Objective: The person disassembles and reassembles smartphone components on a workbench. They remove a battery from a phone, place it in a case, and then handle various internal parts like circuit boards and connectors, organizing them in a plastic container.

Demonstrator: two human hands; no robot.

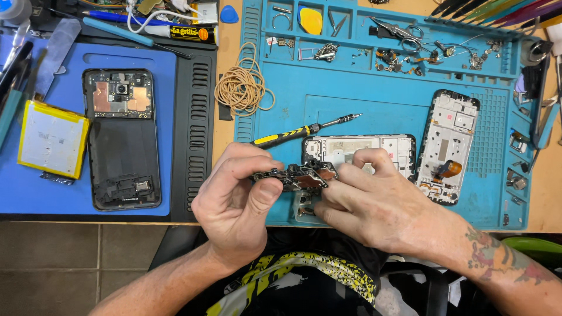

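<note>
Dark phone circuit board (pixel 301 175) pinched by left hand (pixel 237 199) and right hand (pixel 366 202) over blue mat (pixel 363 99); inspection step, next needs steady seating.

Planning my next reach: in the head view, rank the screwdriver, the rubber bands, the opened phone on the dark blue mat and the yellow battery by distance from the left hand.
1. Screwdriver, just above the left hand.
2. Rubber bands, farther up.
3. Opened phone, to the left.
4. Yellow battery, far left.

Screwdriver (pixel 293 135) and phone frame (pixel 374 146) just beyond hands.
</note>
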